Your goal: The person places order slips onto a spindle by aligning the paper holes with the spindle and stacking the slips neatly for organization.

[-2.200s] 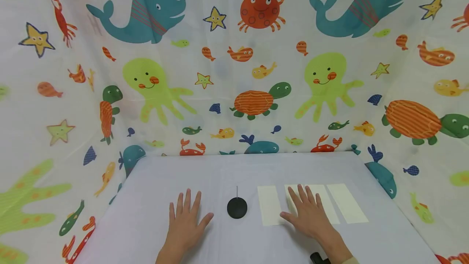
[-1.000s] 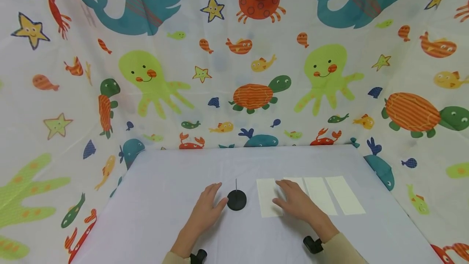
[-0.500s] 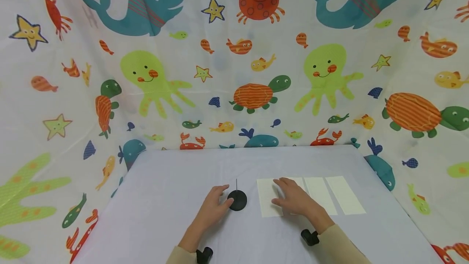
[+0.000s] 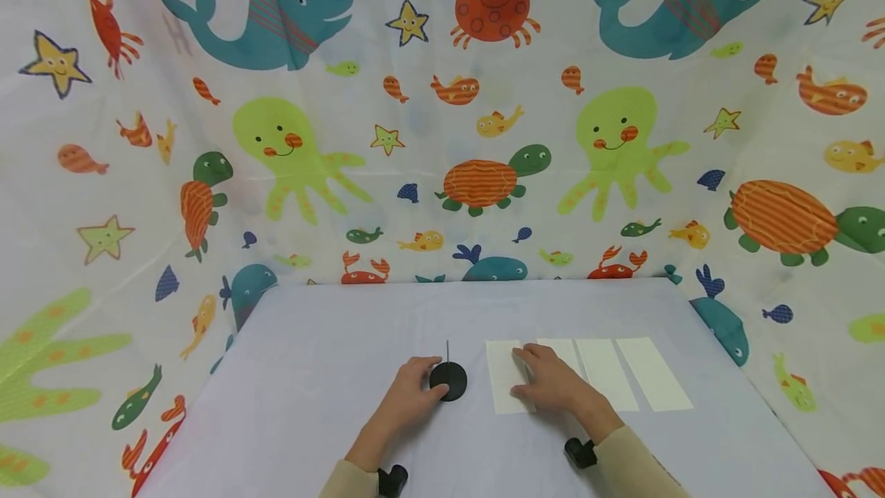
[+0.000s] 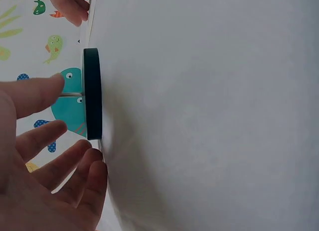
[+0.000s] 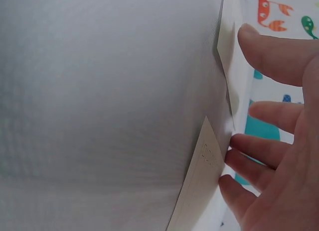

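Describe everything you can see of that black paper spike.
The paper spike has a flat, round black base and a thin, metallic-looking, bare rod standing upright from it. It stands on the white tabletop beside the left hand, whose fingers curve near the base; contact is unclear.

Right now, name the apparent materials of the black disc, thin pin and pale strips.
Black disc: matte, perhaps plastic or painted metal, little shine. Thin pin: probably metal, silvery glint. Pale strips: matte, likely paper or card, thin crisp edges.
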Action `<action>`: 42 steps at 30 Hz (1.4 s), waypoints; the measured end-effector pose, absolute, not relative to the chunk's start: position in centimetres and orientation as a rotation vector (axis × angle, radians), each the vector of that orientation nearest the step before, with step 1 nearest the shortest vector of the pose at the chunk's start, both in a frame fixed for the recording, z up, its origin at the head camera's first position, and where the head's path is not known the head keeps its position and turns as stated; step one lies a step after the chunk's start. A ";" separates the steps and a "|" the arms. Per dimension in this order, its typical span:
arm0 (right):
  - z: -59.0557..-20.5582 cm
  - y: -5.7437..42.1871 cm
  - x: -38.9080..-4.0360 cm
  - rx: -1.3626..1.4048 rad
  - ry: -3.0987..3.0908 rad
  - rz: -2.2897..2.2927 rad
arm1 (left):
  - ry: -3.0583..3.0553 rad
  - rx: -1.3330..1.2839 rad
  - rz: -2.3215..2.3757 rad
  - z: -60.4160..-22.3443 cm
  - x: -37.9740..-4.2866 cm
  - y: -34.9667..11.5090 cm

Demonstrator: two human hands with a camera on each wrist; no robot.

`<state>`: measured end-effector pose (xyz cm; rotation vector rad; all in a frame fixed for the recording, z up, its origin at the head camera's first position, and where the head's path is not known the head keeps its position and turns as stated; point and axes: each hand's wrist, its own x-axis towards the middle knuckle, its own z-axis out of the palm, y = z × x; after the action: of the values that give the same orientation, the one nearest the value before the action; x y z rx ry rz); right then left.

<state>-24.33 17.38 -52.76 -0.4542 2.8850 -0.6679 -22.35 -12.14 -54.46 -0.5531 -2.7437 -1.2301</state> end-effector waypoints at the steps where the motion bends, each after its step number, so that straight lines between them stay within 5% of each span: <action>1: -52.8 17.3 -24.3 -0.452 2.884 -0.660 | -2.748 -0.559 -1.215 -54.4 -22.4 -12.1; 42: -52.1 15.3 -23.7 -0.468 2.988 -0.569 | -2.903 -0.479 -1.061 -53.7 -23.0 -12.0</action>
<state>-23.71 15.30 -52.11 -0.4680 2.9879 -0.5686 -22.96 -12.02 -53.66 -0.4786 -2.9033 -1.0607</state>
